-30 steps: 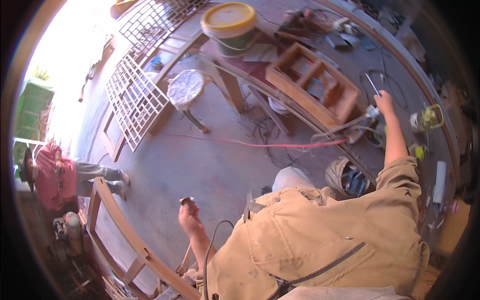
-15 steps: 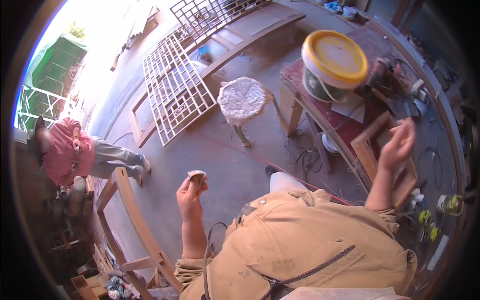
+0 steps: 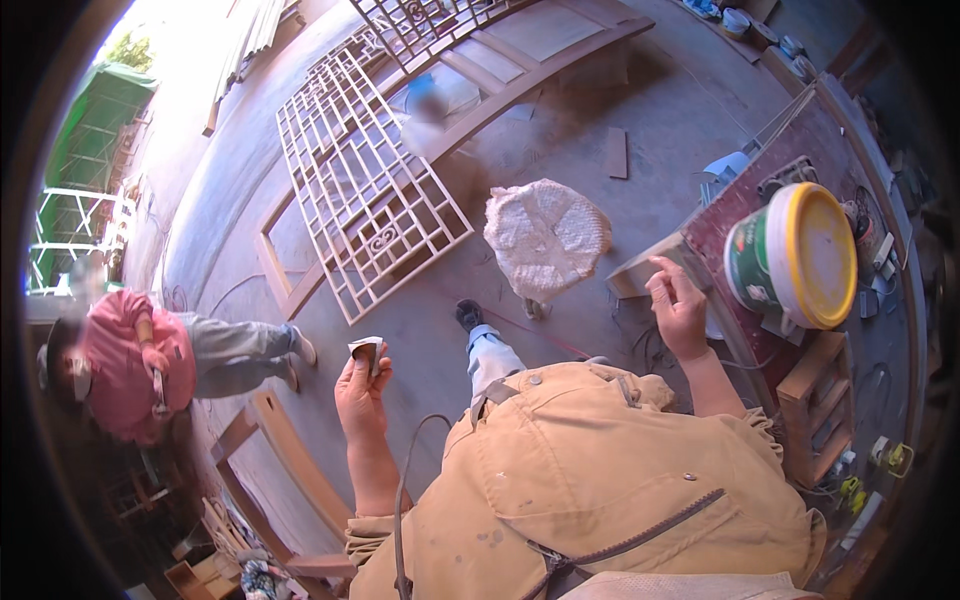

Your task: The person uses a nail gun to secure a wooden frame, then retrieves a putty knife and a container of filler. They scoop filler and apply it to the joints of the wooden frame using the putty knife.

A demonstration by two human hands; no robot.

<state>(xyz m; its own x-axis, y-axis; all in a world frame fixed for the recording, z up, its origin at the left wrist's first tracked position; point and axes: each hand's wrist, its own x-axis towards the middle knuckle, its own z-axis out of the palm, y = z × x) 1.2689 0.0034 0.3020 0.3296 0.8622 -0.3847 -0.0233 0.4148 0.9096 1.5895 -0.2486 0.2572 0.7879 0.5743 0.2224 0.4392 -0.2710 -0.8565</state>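
Note:
My left hand [image 3: 358,408] is raised in front of me, thumb and fingers pinching a small folded piece of sandpaper [image 3: 366,346], brown on one face and pale on the other. My right hand [image 3: 682,318] is up in the air, fingers apart and loosely bent, with nothing visible in it. Behind it in the picture stands a red-topped bench [image 3: 738,212] carrying a white and green bucket [image 3: 752,262] with a yellow lid. Ahead of me is a stool [image 3: 548,238] with a pale, padded cover. Neither hand touches the bench or stool.
Ahead to the left, a wooden lattice panel [image 3: 382,240] rests on a larger frame. A person in pink [image 3: 135,350] stands at the left, near a curved wooden frame [image 3: 290,455]. A small wooden frame [image 3: 818,410] leans by the bench at the right. A cable crosses the floor.
I have stepped forward and the view has shifted; the stool looks closer. My right hand has moved leftward, toward the middle. My left hand still holds the sandpaper.

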